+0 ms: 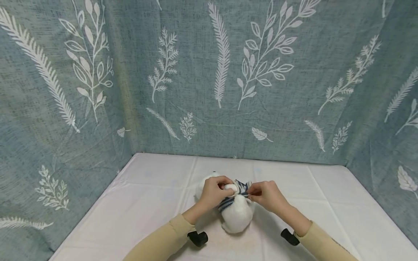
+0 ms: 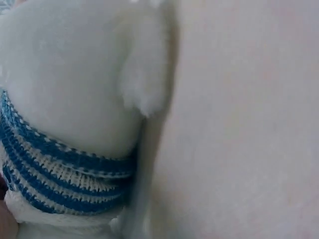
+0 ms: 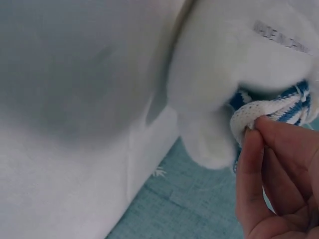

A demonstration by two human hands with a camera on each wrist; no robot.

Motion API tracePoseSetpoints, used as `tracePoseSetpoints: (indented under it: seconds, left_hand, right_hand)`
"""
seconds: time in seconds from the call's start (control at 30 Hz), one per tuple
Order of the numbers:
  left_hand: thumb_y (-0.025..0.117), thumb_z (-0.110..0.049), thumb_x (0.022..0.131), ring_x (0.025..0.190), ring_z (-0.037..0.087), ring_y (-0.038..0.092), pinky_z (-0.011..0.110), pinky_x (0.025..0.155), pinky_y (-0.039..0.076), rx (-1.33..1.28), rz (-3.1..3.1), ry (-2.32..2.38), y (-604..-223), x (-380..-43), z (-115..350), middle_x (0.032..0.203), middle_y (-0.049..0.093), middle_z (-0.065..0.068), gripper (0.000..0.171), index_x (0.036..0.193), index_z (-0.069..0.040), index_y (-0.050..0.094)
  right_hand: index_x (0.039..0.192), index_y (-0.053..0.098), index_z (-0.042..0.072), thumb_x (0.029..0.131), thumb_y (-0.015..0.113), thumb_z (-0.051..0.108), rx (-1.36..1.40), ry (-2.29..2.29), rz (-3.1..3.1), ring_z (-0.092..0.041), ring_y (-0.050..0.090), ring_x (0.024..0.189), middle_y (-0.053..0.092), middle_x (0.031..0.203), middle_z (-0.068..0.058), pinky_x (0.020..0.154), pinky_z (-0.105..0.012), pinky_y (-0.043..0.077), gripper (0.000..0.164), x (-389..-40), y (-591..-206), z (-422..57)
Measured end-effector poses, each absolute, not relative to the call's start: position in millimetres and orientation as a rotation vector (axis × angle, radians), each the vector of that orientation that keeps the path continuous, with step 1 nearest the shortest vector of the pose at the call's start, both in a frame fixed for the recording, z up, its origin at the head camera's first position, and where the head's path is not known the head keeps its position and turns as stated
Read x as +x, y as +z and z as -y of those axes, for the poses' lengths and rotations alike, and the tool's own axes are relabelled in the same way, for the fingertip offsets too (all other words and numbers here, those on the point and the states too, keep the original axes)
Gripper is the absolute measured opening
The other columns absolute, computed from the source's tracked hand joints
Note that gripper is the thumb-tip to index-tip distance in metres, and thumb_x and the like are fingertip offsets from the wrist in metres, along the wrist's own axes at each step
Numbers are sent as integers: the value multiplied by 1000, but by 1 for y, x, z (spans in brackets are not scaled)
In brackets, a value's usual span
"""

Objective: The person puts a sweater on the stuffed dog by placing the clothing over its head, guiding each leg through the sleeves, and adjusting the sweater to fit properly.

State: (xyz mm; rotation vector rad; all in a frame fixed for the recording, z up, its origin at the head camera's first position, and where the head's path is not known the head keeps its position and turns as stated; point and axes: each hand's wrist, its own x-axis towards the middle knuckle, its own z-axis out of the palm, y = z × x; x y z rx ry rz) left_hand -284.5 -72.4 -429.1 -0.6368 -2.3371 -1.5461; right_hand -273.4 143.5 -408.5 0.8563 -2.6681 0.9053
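A white plush toy (image 1: 237, 214) lies on the white table, a blue-and-white striped knit garment (image 1: 226, 204) around its body. In the head view my left hand (image 1: 213, 190) holds a small white limb of the toy between thumb and fingers. At the other side, my right hand (image 1: 267, 195) pinches the garment's edge with thumb and forefinger. The right wrist view shows this pinch closely, on a rolled white part of the knit (image 3: 249, 117). White plush and the stripes (image 2: 70, 179) fill the left of the left wrist view, where the left fingers are mostly hidden.
The white-covered table (image 1: 156, 195) ends at a blue-green curtain (image 1: 196, 72) with white leaf prints at the back and sides. Black wrist devices (image 1: 198, 239) show under both forearms. Printed lettering (image 3: 281, 37) marks the toy's plush.
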Motion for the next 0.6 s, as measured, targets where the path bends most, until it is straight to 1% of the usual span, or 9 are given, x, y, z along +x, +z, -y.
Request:
tracePoseSetpoints:
  seconds: [0.17,0.33,0.47,0.57,0.6]
  left_hand:
    - [69,-1,74,54,7,40,18,52,35,-616,2383,-1638,-427,-286,77,62,58,-1,14,82,-12,74]
    - [67,-3,75,57,5,42,19,55,37,-704,2468,-1540,-421,-285,80,67,57,-5,17,85,-15,72]
    - [67,-2,74,60,5,42,19,55,37,-775,2565,-1401,-410,-282,80,70,57,-4,18,87,-14,69]
    - [68,-1,74,62,6,45,19,56,40,-817,2657,-1236,-399,-279,78,76,62,-2,22,93,-10,70]
    - [69,0,74,63,6,47,19,57,41,-828,2685,-1180,-396,-278,77,79,64,0,24,96,-8,70]
  right_hand:
    - [82,73,11,79,74,6,858,938,2655,-6,67,68,72,77,1,61,-16,51,7,-271,-415,-144]
    - [90,68,8,83,70,7,889,810,2648,-6,65,69,70,79,0,61,-16,50,8,-271,-417,-136]
    - [111,62,1,84,68,6,969,794,2675,-9,64,72,68,82,0,63,-18,51,28,-273,-412,-132]
    - [119,60,-1,84,68,4,996,854,2682,-9,64,74,68,84,-2,64,-19,52,36,-278,-410,-132]
    - [118,60,-1,84,67,3,995,874,2678,-9,64,74,68,84,-2,65,-18,52,35,-279,-410,-131]
